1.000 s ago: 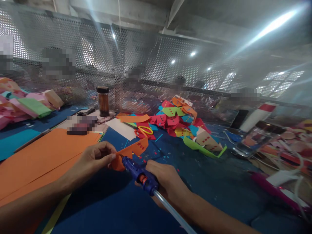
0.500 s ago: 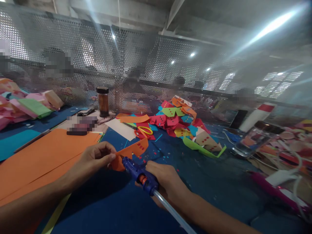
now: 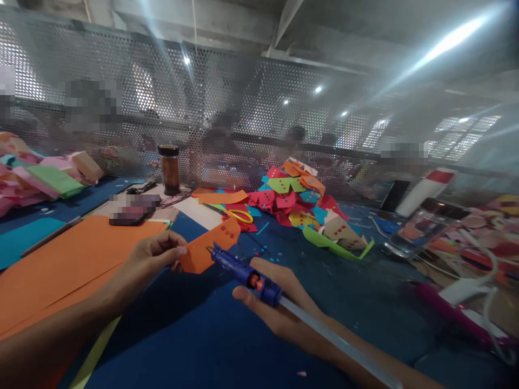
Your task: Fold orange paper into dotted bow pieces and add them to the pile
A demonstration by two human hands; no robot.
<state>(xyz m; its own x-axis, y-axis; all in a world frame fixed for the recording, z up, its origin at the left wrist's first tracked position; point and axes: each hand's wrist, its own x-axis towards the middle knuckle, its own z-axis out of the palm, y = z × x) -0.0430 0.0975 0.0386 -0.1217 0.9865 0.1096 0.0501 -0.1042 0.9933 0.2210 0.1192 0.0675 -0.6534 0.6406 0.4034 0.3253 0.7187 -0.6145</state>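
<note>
My left hand pinches the left end of a folded orange paper piece that has a row of red dots on it. In my right hand is a blue hot glue gun, its metal nozzle pointing left at the paper's near right edge. Whether nozzle and paper touch, I cannot tell. A long clear glue stick runs out of the gun's back, over my right forearm. Beyond the paper lie yellow-handled scissors.
Large orange sheets cover the left side. A phone and a dark-lidded jar stand behind them. Folded coloured paper pieces are heaped at the back middle. To the right are a clear cup and a magenta tool with a white cable.
The glue gun has moved right and turned a little, its nozzle leaving the paper's left part. My left hand has turned the orange paper so more of its face shows.
</note>
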